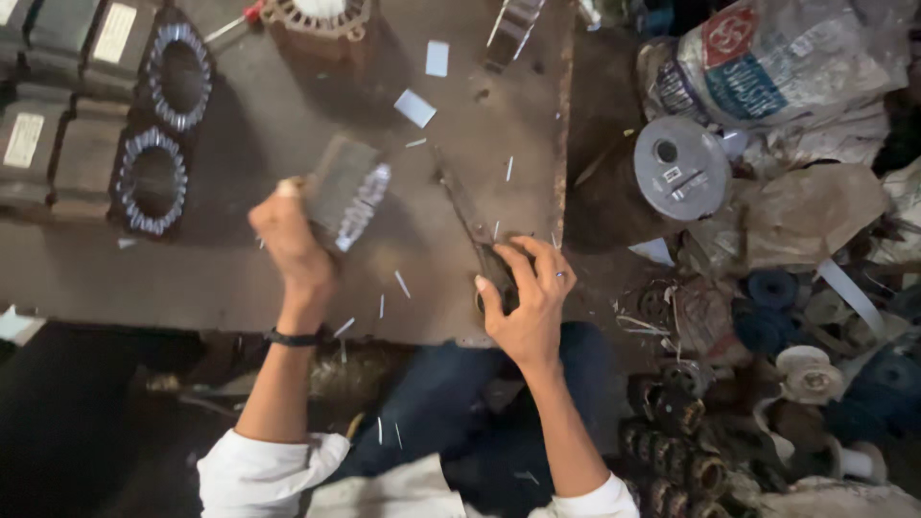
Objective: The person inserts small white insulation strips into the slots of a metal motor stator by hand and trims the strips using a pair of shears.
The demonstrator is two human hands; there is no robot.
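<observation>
My left hand (293,247) grips a grey metal motor stator core (343,192) and holds it tilted above the dark workbench (259,125). White insulation paper lines the slots at its open end. My right hand (530,299) rests near the bench's front edge, fingers closed over the dark handles of large scissors (470,216) that lie flat, blades pointing away toward the upper left.
Two more stator cores (153,180) (177,77) lie on their sides at the left of the bench, another (321,24) stands at the back. White paper slips (414,107) and thin strips litter the top. A grey spool (681,168), sacks and wire coils crowd the floor at right.
</observation>
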